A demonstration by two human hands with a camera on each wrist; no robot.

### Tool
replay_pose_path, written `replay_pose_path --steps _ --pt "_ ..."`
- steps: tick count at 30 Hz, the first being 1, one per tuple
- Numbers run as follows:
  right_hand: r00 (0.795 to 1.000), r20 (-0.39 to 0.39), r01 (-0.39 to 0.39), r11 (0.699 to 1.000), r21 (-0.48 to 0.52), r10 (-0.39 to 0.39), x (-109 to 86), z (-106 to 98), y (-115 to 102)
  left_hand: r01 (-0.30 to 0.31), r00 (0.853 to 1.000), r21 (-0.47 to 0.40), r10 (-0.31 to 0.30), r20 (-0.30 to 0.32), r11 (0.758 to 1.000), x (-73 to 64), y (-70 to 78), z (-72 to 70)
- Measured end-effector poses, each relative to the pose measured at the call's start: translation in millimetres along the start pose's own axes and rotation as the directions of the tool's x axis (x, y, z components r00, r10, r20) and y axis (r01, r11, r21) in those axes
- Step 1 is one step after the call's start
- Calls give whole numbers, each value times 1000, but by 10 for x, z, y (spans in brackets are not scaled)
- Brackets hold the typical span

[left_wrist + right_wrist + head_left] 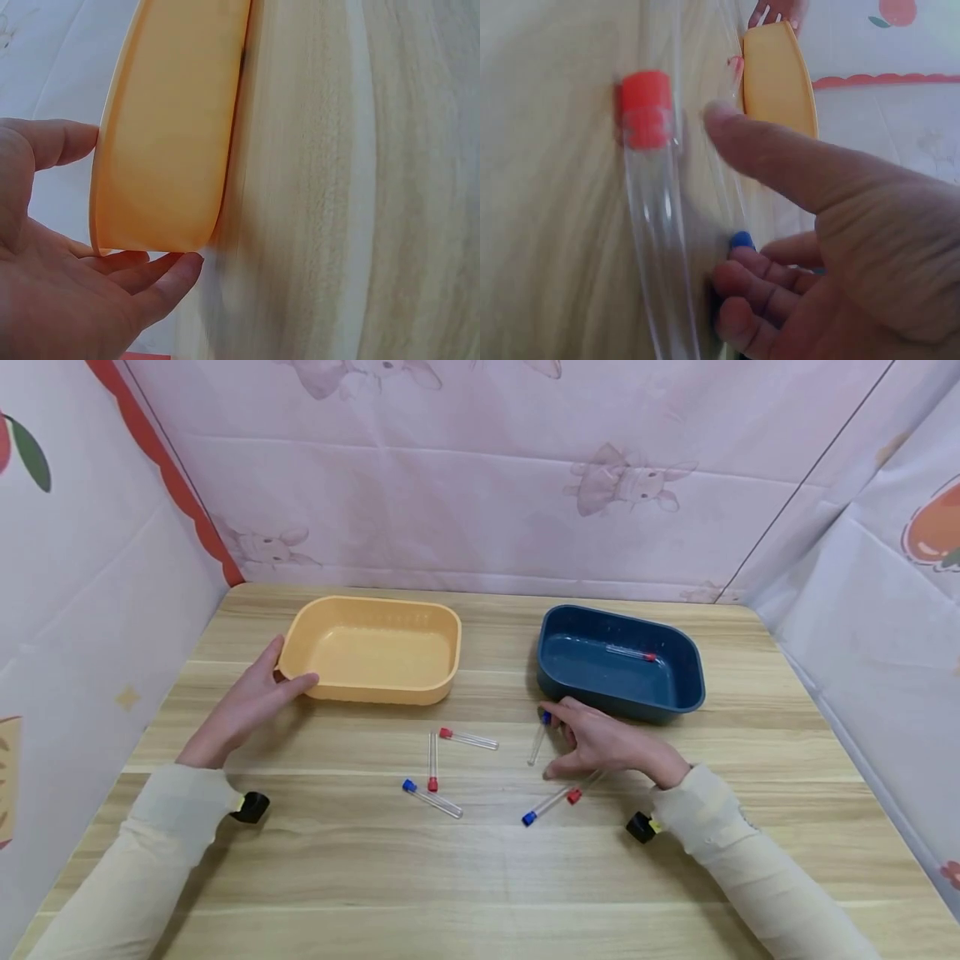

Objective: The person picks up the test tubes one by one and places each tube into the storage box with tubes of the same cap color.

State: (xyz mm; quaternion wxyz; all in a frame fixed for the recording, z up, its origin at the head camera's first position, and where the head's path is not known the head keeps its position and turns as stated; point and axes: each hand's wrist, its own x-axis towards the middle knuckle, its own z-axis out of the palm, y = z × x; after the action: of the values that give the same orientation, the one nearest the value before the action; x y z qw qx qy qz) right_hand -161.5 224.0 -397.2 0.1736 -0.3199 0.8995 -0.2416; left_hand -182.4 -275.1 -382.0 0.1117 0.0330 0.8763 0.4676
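Observation:
My left hand (251,697) holds the left end of a yellow plastic bin (375,696); in the left wrist view the thumb touches its rim and the fingers lie against its end wall (161,150). My right hand (600,739) is low over the table in front of a dark blue bin (615,702). Its index fingertip is right at the blue cap of a clear test tube (537,745), with the thumb spread apart from it. Under this hand lie a blue-capped tube (546,805) and a red-capped tube (652,195).
Between the hands, on the wooden table (337,860), lie a red-capped tube (471,740), another red-capped tube (432,760) and a blue-capped tube (435,799). One red-capped tube (632,652) lies inside the dark blue bin. Printed cloth (480,510) hangs behind the table.

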Motion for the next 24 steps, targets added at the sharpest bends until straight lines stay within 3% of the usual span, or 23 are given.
replay_pose_path --steps 9,24 --pt "982 -95 -165 986 -6 163 24 133 -137 21 1000 2 -21 9 1000 -28 21 8" --pt "936 -197 -296 955 0 290 40 298 -292 39 999 -3 -39 19 999 -22 27 16"
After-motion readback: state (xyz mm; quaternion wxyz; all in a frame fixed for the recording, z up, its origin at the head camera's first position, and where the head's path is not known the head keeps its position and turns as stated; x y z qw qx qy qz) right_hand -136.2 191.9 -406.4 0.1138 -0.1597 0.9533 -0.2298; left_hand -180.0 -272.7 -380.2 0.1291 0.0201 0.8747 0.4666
